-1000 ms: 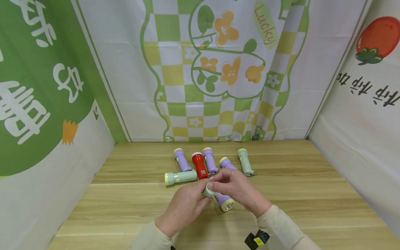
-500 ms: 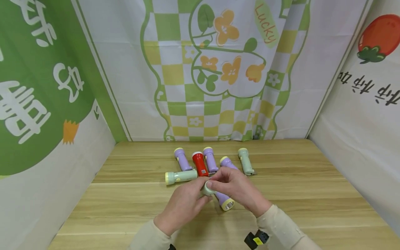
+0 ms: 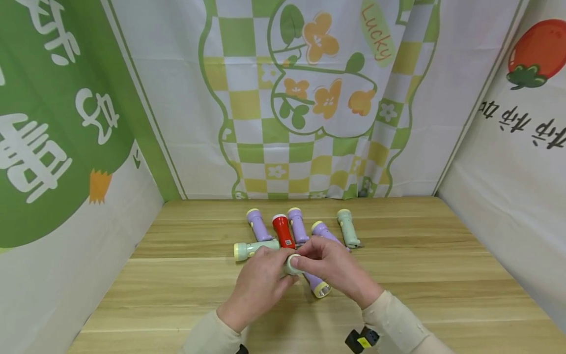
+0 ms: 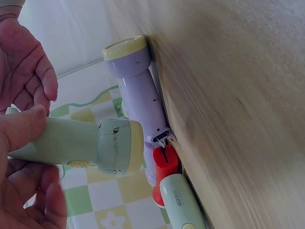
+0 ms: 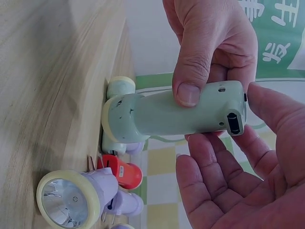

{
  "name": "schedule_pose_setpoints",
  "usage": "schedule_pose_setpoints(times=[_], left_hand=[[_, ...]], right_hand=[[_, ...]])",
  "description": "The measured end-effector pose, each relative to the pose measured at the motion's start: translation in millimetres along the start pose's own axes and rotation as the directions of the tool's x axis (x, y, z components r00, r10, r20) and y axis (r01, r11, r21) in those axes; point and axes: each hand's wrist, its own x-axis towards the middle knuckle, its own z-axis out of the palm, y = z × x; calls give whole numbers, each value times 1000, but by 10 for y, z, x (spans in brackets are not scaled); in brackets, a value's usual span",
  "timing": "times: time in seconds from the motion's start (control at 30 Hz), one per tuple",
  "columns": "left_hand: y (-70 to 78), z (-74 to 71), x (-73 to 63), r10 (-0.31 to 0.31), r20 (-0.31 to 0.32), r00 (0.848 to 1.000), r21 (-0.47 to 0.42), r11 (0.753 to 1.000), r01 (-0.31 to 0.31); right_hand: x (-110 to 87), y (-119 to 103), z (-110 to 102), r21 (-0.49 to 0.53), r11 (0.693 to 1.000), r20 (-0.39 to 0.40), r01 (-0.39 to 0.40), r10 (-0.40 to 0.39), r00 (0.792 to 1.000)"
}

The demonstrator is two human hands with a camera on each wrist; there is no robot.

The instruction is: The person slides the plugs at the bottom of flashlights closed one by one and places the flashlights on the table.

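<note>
A pale green flashlight with a cream head ring is held above the table, its tail end towards me in the head view. My left hand grips its body, thumb on one side and fingers on the other. At the tail, my right hand pinches the end with its thumb; in the right wrist view its other fingers lie curved below. A slot and small holes show near that end. In the left wrist view, a yellowish switch sits on the body. Below the hands lies a purple flashlight, lens forward.
Behind the hands on the wooden table lie a red flashlight, several purple flashlights and two more green ones, one lying sideways and one at the right. A patterned curtain hangs along the back edge.
Both hands and the held flashlight have shifted only slightly, with the left hand rising a little over the sideways green flashlight. The hold stays the same.
</note>
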Motion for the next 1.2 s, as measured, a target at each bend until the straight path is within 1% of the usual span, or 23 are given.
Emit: schedule_pose_setpoints(times=[0.07, 0.13, 0.33, 0.53, 0.77, 0.87, 1.03, 1.2], left_hand=[[-5, 0, -1, -1, -2, 1000, 10, 1000, 1], [-9, -1, -3, -9, 1, 1000, 0, 1000, 9], [-24, 4, -15, -28, 28, 999, -78, 996, 30], [-60, 8, -32, -32, 25, 999, -118, 992, 35], [-105, -29, -33, -82, 17, 996, -159, 984, 84], [-138, -51, -29, -95, -4, 995, -160, 983, 93], [-212, -87, -42, -93, -48, 994, -125, 988, 86], [-294, -131, -78, -96, -56, 994, -113, 990, 89]], right_hand=[[-1, -6, 10, -7, 1000, -3, 6, -6, 1000], [-1, -11, 15, -15, 1000, -4, 14, -14, 1000], [3, -13, 26, -54, 998, 21, 35, -33, 999], [1, 4, 38, -97, 994, 40, 53, -50, 998], [1, 30, 47, -154, 986, 29, 64, -60, 998], [-5, 40, 44, -181, 981, 18, 66, -63, 998], [-27, 65, 28, -248, 966, -27, 65, -74, 997], [-45, 106, 6, -319, 944, -52, 82, -104, 993]])
